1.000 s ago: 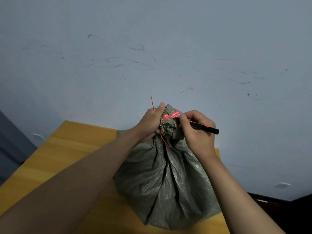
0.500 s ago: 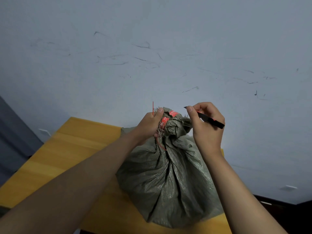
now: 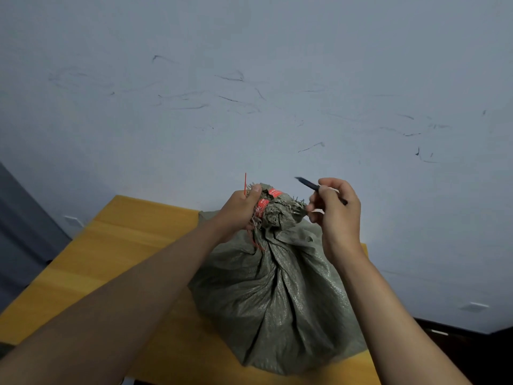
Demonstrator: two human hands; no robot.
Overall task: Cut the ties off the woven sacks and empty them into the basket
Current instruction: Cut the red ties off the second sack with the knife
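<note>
A grey-green woven sack (image 3: 277, 295) stands on the yellow wooden table (image 3: 116, 245), its top bunched into a frayed neck. A red tie (image 3: 262, 205) with a printed tag wraps that neck; one thin red end sticks up above my fingers and another hangs down. My left hand (image 3: 238, 211) grips the neck on its left side, over the tie. My right hand (image 3: 334, 209) sits just right of the neck, closed around a slim black cutter (image 3: 308, 184) whose tip points up and to the left, clear of the sack.
A scuffed pale wall (image 3: 249, 93) fills the background right behind the table. A dark floor or furniture edge (image 3: 458, 345) shows at the lower right and a grey surface at the far left. No basket is in view.
My right hand has drawn the cutter away from the tie, rightward and upward, turning its tip to point up-left. My left hand keeps the same grip on the neck.
</note>
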